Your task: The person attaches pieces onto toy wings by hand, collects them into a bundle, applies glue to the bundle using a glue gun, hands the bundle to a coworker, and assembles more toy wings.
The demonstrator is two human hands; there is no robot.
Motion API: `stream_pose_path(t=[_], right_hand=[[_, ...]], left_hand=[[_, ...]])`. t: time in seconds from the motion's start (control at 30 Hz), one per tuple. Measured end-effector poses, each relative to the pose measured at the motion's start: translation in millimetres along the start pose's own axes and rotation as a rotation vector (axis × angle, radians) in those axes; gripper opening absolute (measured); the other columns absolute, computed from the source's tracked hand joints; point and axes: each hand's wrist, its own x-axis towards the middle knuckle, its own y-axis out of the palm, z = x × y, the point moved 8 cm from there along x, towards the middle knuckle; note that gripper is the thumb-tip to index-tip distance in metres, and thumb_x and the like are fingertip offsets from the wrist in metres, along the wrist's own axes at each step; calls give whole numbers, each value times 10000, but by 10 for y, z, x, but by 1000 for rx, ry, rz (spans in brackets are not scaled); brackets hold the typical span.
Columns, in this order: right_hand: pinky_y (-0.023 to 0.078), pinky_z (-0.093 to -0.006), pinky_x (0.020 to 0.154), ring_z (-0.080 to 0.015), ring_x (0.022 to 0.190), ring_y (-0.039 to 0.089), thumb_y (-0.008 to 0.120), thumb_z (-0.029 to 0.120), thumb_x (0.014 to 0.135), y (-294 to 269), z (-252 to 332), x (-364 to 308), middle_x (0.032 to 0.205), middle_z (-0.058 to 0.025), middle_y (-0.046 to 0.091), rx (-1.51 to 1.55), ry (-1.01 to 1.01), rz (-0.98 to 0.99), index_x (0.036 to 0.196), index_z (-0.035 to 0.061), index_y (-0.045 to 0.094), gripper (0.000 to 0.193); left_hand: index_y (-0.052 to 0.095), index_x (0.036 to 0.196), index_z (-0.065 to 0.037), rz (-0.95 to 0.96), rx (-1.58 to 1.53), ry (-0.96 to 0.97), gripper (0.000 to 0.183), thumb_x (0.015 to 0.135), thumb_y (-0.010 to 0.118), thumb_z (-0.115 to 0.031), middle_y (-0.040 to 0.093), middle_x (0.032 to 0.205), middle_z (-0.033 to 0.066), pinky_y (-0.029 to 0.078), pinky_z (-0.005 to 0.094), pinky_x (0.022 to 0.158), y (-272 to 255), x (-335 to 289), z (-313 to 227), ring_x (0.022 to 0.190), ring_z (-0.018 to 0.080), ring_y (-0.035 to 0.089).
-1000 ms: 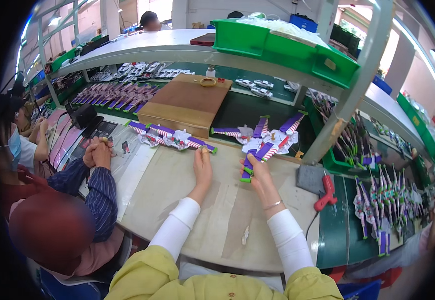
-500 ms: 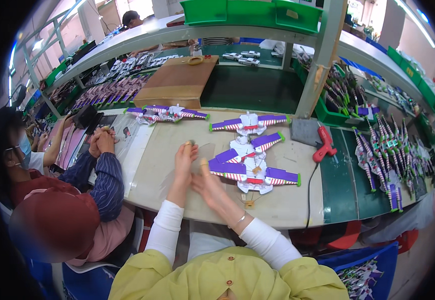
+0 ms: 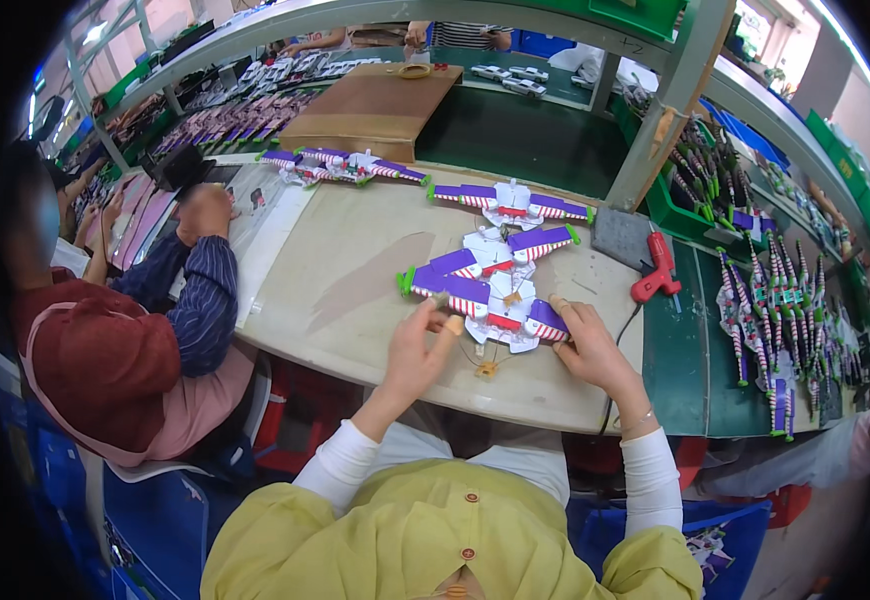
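The nearest winged toy part (image 3: 504, 318), white in the middle with purple wings striped red and white beneath, lies on the table before me. Its right wing tip is gripped between the fingers and thumb of my right hand (image 3: 595, 348). My left hand (image 3: 418, 352) pinches the lower edge of its left wing, and pale covers sit on the thumb and a fingertip. Thin wires with a small tan piece (image 3: 486, 369) trail from its near side. Just behind are a second winged part (image 3: 540, 241) and a third (image 3: 512, 204); another (image 3: 345, 168) lies far left.
A red glue gun (image 3: 658, 270) and its cord lie to the right, by a grey block (image 3: 622, 238). Striped wing parts are heaped on the green surface (image 3: 683, 370). A cardboard box (image 3: 365, 112) stands at the back. A co-worker in a red cap (image 3: 120, 375) sits at left.
My hands, close together left of the toy half a second ago, have parted. The right moved over to the right wing, the left onto the left wing. The view has shifted slightly.
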Motion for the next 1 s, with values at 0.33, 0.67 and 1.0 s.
stream_pose_path(t=[0.33, 0.67, 1.0], right_hand=[[501, -386, 746, -306, 955, 547, 541, -67, 730, 148, 334, -69, 990, -141, 516, -260, -194, -12, 1350, 36, 458, 633], [495, -388, 807, -308, 969, 556, 547, 16, 785, 344, 328, -85, 1021, -128, 545, -200, -283, 92, 1386, 82, 445, 613], [509, -352, 762, -275, 929, 543, 525, -9, 783, 358, 537, 45, 974, -97, 528, -237, -319, 28, 1399, 69, 423, 629]], left_hand=[[467, 1265, 7, 71, -649, -499, 418, 907, 624, -139, 575, 712, -5, 443, 241, 579, 106, 164, 448, 620, 68, 534], [453, 1361, 0, 361, -642, -586, 549, 854, 657, -47, 505, 687, -83, 343, 178, 546, 101, -18, 400, 635, 8, 450], [672, 971, -43, 173, 312, 207, 309, 721, 728, -216, 528, 761, 77, 389, 405, 725, 25, 143, -565, 754, 267, 508]])
